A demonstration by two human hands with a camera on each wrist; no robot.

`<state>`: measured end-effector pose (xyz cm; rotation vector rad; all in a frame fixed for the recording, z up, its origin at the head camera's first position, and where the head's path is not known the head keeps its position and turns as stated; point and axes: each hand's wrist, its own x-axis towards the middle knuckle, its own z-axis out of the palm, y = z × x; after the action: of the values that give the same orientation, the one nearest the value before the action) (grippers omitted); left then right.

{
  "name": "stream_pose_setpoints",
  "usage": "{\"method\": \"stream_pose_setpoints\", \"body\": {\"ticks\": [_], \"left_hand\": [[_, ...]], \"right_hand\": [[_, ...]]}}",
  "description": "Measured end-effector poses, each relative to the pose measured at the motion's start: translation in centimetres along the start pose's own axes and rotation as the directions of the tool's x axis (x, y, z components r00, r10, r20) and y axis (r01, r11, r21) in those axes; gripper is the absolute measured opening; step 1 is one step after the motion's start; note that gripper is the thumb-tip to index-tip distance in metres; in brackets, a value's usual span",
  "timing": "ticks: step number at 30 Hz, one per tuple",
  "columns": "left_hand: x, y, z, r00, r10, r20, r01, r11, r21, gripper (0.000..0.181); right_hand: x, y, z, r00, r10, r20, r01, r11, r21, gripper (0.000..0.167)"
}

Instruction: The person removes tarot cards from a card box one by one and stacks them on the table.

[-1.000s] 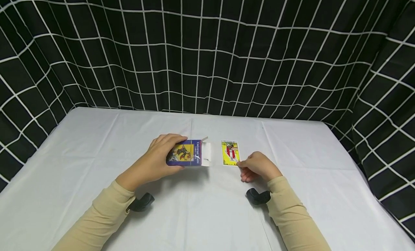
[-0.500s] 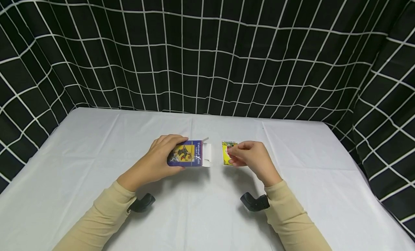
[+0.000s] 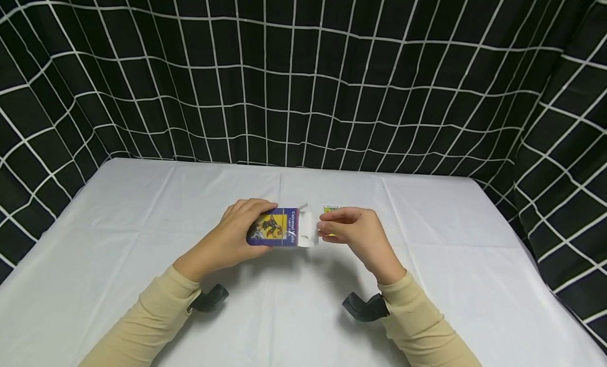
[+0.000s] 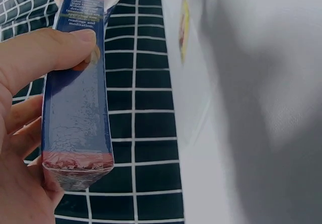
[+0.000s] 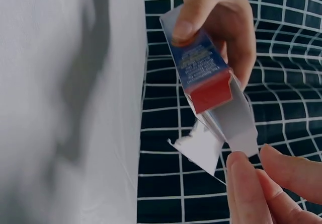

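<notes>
My left hand [image 3: 229, 238] grips a blue tarot card box [image 3: 275, 227], fingers along its far side and thumb along its near side. The box is held above the table, its end at the right standing open. In the left wrist view, my thumb presses the narrow side of the box [image 4: 78, 108]. My right hand [image 3: 358, 235] is at the white end flap [image 3: 307, 230], thumb and fingertips at its outer edge. The right wrist view shows the flap [image 5: 234, 126] reaching to those fingertips [image 5: 241, 168]. A yellow card [image 3: 332, 209] lies behind my right hand, mostly hidden.
A white cloth [image 3: 156, 209] with faint creases covers the table. Black curtains [image 3: 303, 82] with a white grid stand behind it and along both sides. A dark wrist mount [image 3: 365, 306] sticks out inward from each sleeve.
My right hand has come off the card and moved left to the box flap, which now reaches farther right. The box has shifted slightly right and nearer. The card stays on the table.
</notes>
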<state>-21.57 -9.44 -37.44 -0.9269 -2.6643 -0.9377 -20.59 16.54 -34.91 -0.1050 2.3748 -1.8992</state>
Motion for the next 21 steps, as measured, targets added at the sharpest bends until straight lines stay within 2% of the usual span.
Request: {"method": "stream_pose_setpoints", "body": {"ticks": [9,16,21], "left_hand": [[0.0,0.3,0.0,1.0,0.005,-0.007,-0.005,1.0,-0.007,0.073],[0.0,0.6,0.3,1.0,0.011,0.013,-0.011,1.0,-0.011,0.072],[0.0,0.8,0.3,1.0,0.017,0.006,-0.017,1.0,-0.016,0.072]], "right_hand": [[-0.2,0.0,0.8,1.0,0.013,0.003,-0.013,0.998,0.054,0.027],[-0.4,0.0,1.2,1.0,0.008,0.005,-0.008,0.999,0.044,0.032],[-0.4,0.2,1.4,1.0,0.018,0.005,-0.018,0.998,0.064,0.032]]}}
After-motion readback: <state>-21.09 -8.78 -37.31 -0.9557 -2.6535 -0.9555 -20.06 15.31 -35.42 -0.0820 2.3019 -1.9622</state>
